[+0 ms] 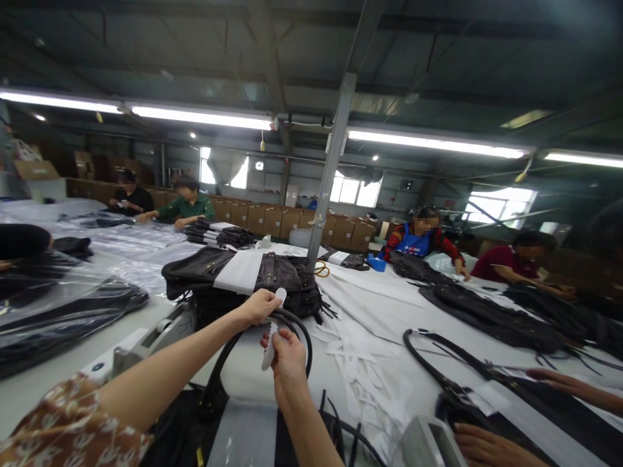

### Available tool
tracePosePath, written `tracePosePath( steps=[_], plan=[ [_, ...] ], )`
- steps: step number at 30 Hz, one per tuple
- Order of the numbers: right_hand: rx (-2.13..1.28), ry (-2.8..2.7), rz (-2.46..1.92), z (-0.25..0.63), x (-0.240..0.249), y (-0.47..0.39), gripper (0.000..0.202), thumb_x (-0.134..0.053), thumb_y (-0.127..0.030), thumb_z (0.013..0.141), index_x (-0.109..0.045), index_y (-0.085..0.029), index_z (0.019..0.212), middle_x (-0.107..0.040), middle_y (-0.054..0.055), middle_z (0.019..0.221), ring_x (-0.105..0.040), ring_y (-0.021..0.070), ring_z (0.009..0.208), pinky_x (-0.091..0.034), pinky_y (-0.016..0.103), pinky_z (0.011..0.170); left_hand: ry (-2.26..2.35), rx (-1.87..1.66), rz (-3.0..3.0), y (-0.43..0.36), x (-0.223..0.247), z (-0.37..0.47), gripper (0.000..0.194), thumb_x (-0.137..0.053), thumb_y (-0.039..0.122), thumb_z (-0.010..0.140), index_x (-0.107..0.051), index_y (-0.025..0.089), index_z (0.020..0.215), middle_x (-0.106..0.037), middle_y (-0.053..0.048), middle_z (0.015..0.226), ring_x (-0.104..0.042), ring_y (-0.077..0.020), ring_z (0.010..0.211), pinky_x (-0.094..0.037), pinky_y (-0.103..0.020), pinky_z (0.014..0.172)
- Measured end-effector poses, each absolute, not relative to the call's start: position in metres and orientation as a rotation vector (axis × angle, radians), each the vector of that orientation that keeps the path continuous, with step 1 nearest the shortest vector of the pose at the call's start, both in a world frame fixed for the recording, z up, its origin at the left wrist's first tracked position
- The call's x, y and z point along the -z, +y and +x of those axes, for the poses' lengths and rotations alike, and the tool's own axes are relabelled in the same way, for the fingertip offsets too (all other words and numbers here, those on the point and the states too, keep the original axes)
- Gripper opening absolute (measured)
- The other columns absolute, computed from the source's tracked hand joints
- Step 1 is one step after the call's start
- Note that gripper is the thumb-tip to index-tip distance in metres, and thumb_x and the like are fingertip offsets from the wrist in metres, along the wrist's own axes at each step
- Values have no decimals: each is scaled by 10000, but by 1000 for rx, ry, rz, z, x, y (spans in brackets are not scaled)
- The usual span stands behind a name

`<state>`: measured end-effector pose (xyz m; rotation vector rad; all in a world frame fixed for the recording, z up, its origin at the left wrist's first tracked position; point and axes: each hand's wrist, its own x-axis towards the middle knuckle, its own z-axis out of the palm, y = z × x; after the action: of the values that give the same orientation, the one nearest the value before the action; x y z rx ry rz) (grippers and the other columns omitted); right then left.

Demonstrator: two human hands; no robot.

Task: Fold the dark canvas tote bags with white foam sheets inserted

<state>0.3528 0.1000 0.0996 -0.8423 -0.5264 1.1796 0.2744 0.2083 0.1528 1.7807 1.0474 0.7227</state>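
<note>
Close in front of me lies a dark handbag [289,441] with a pale sheet [243,434] over its middle. Its black tube handles [305,334] arch up beneath my hands. My left hand [257,307] is closed at the top of the handles, pinching the rounded end of a white strip [281,296]. Just below, my right hand [288,357] pinches a white strip end [268,350] with a notched edge. Whether both ends belong to one strip passing round the handles, I cannot tell. White wrapping [246,370] shows between the handles.
Behind my hands stands a stack of dark bags [195,272]. Loose white strips [360,376] lie to the right. Grey tape dispensers [426,444] flank me. A co-worker's hands [491,444] rest by another bag [540,408]. A metal post [324,194] rises beyond; other people work across the table.
</note>
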Motion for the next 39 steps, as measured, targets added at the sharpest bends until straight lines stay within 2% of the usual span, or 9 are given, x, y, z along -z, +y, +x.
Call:
tracePosePath(
  steps=[2,6,8,10,13,19,28,35,39],
  plan=[
    [-1190,-588,-801,361,-106,90,325,-746,-210,558,-602,-156,845,-700,41,793,-668,160,760,-490,230,672,1034,-732,1772,207,-153,274,412,-557,565,755,-468,193,603,-306,105,346,-275,-53,264,-158,-195,316],
    [-1242,-665,-640,377,-121,79,529,-732,-92,507,-647,-182,1021,-688,62,1058,-632,176,1011,-488,217,783,1005,-726,1760,203,-154,272,411,-562,592,733,-460,206,631,-293,117,357,-306,-68,258,-161,-191,310],
    [-1236,-648,-663,381,-126,79,445,-787,-164,548,-666,-170,976,-699,59,979,-646,151,923,-492,199,725,984,-729,1762,200,-156,272,397,-569,577,724,-457,208,631,-315,112,368,-319,-72,262,-165,-192,313],
    [-1178,-612,-754,383,-130,83,337,-811,-308,603,-677,-147,867,-682,29,794,-622,100,705,-463,168,572,947,-740,1769,197,-158,273,380,-580,552,709,-475,197,620,-374,92,386,-350,-75,293,-188,-195,328],
    [-1081,-570,-830,386,-136,92,370,-838,-387,561,-655,-146,774,-616,-19,673,-531,55,545,-364,139,415,859,-804,1779,194,-163,277,348,-628,490,662,-529,161,601,-474,54,463,-426,-75,418,-272,-189,404],
    [-1035,-604,-881,388,-148,102,505,-838,-463,521,-606,-157,848,-646,-19,664,-616,88,563,-502,174,514,807,-958,1708,185,-172,284,303,-614,448,685,-542,154,702,-525,40,564,-466,-85,524,-352,-196,497],
    [-947,-644,-1091,381,-156,105,458,-805,-524,540,-595,-137,665,-588,-13,467,-535,98,364,-424,179,346,863,-1024,1742,169,-178,290,182,-544,373,764,-510,195,778,-521,51,590,-467,-91,498,-387,-198,476],
    [-820,-589,-1167,381,-155,110,349,-767,-410,604,-534,-157,544,-489,-41,344,-422,79,271,-254,160,256,808,-1060,1887,148,-178,288,174,-527,372,803,-547,202,777,-511,56,518,-465,-102,489,-327,-199,477],
    [-875,-618,-1097,382,-155,106,344,-766,-433,585,-576,-147,601,-562,-24,437,-503,85,352,-370,168,330,797,-1071,1899,147,-180,287,183,-529,371,803,-558,192,781,-527,49,538,-480,-103,502,-335,-202,488]
  ],
)
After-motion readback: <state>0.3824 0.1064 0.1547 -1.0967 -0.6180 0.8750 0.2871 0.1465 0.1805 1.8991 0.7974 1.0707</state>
